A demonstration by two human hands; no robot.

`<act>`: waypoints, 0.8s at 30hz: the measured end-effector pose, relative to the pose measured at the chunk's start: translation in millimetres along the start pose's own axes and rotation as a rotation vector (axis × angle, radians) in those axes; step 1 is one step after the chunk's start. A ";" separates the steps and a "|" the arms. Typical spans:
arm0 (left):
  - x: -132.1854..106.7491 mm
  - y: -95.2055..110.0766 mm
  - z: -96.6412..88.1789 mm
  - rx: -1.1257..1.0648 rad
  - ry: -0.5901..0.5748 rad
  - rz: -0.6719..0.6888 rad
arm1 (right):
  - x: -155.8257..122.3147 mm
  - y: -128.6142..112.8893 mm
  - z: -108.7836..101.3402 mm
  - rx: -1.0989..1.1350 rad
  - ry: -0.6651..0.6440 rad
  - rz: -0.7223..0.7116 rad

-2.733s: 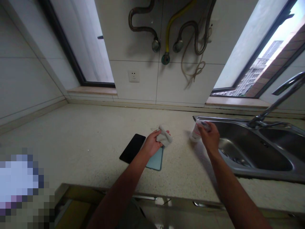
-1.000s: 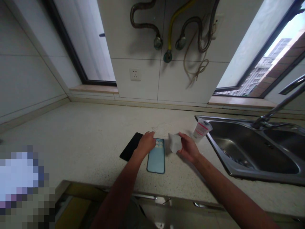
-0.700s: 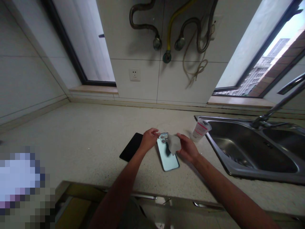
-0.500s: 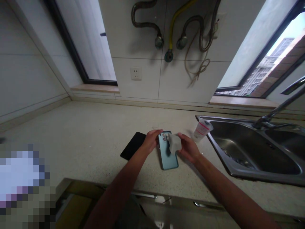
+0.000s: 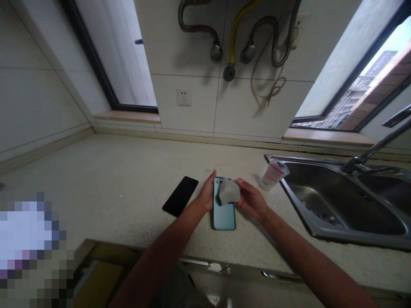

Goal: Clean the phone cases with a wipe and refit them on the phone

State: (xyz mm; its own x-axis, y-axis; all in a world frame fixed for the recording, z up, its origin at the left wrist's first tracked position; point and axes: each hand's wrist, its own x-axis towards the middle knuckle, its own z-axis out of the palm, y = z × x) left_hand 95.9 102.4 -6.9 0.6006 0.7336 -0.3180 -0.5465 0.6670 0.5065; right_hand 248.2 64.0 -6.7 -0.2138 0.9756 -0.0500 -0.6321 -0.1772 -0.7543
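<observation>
A light-blue phone [image 5: 224,220] lies back side up on the counter, its camera corner at the far end. My left hand [image 5: 207,194] holds it along the left edge, fingers closed against its side. A small grey-white cloth or wipe [image 5: 230,191] is pinched in my right hand [image 5: 253,199] over the phone's upper back and covers much of the camera area. Left of my left hand, a flat black slab like a second phone [image 5: 180,196] rests on the counter.
A clear plastic cup with red print [image 5: 274,174] leans by the steel sink [image 5: 316,235], and a faucet [image 5: 356,164] rises behind it. The pale counter [image 5: 128,179] meets a tiled wall with a socket [image 5: 184,97] and hanging hoses [image 5: 233,47]. A blurred-out patch covers the lower left.
The phone has turned slightly and now lies straighter. The cloth has shifted a little left across its back. My left hand has slid down its edge, uncovering more of the black slab.
</observation>
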 end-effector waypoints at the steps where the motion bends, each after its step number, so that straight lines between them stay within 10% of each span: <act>1: 0.7 -1.2 -0.5 0.007 -0.005 -0.014 | 0.6 -2.4 -0.2 -0.038 0.024 -0.029; 8: -0.9 -7.8 -2.1 0.046 -0.039 -0.075 | -4.5 -16.2 -3.7 -0.780 0.440 -0.731; 15: -1.5 -13.3 4.4 -0.035 -0.119 -0.030 | -8.4 13.2 5.5 -1.471 -0.263 -0.964; 24: 0.5 -16.9 2.0 -0.047 -0.034 0.068 | -7.3 16.2 2.0 -1.569 -0.180 -0.916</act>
State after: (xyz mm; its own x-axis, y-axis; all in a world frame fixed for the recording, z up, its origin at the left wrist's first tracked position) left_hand 106.6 91.2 -14.1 0.5800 0.7733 -0.2560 -0.6132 0.6214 0.4877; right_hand 238.0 53.7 -17.2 -0.3770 0.6414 0.6682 0.5988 0.7192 -0.3524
